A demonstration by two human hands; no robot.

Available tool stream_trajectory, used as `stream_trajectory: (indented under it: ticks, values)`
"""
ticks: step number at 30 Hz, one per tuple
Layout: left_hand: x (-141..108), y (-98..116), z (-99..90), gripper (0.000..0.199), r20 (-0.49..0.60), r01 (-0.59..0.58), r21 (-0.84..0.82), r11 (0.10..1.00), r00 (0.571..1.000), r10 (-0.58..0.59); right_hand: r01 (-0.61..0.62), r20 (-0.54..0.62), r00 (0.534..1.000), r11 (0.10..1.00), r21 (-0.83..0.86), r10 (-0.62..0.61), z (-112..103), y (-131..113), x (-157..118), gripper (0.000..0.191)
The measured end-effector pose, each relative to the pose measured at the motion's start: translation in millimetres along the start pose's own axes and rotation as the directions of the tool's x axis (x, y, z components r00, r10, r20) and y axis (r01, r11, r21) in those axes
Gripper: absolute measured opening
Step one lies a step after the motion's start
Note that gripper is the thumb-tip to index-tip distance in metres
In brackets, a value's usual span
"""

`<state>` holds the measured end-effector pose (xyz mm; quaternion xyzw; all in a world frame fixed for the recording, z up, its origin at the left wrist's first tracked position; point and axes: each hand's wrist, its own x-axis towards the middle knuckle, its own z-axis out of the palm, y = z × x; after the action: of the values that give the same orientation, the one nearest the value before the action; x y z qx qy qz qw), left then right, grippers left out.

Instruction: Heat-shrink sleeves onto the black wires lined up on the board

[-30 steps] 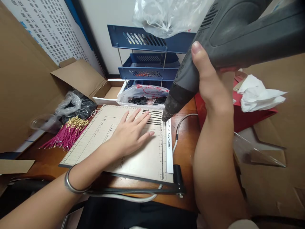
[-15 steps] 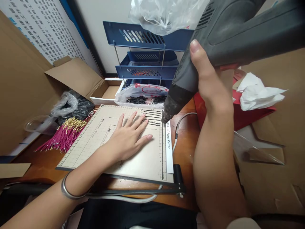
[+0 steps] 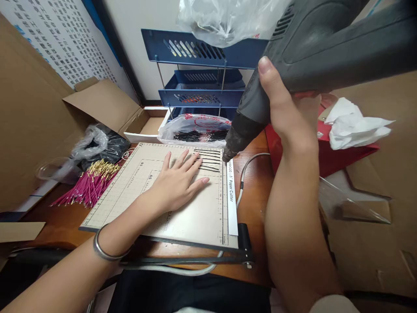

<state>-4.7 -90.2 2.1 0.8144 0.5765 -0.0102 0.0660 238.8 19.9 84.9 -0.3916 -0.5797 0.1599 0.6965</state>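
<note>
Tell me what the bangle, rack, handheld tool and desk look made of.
Bangle: probably polished metal, silvery with bright highlights.
Blue rack: smooth plastic or painted metal panels, on thin silvery posts that look metal.
Handheld tool: likely matte dark-grey plastic, dull with a moulded seam line.
Desk: glossy wood or veneer, reddish-brown with bright reflections.

You wear a smooth, silver-coloured metal bangle [image 3: 103, 255] on your left wrist, a plain, narrow, rounded band. Both of your hands are bare, the left hand [image 3: 177, 184] and the right hand [image 3: 288, 115] alike, and their nails look short. Near your right elbow shows the edge of a pale, greyish-beige sleeve [image 3: 339, 304]. Your lap is covered in black cloth [image 3: 195, 289], softly creased, with a small whitish patch [image 3: 193, 310] at the bottom edge of the view, too cropped to make out.
</note>
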Motion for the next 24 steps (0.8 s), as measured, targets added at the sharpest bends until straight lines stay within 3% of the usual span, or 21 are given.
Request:
stream_trajectory:
  ticks: [5, 13, 24]
  values:
    - [-5, 4, -6.4, 0.080, 0.031, 0.008, 0.041, 0.999, 0.999, -0.009, -0.013, -0.043, 0.999, 1.000, 0.023, 0.014, -1, 0, 1, 0.056]
    - [15, 4, -8.4, 0.080, 0.047, 0.022, 0.027, 0.999, 0.999, -0.023, -0.019, -0.041, 0.999, 0.999, 0.038, 0.021, 2, 0, 0, 0.053]
    - [8, 1, -14.5, 0.081, 0.083, -0.019, 0.007, 1.000, 0.996, 0.019, -0.070, -0.046, 0.996, 0.994, 0.088, 0.075, 0, -4, 0, 0.048]
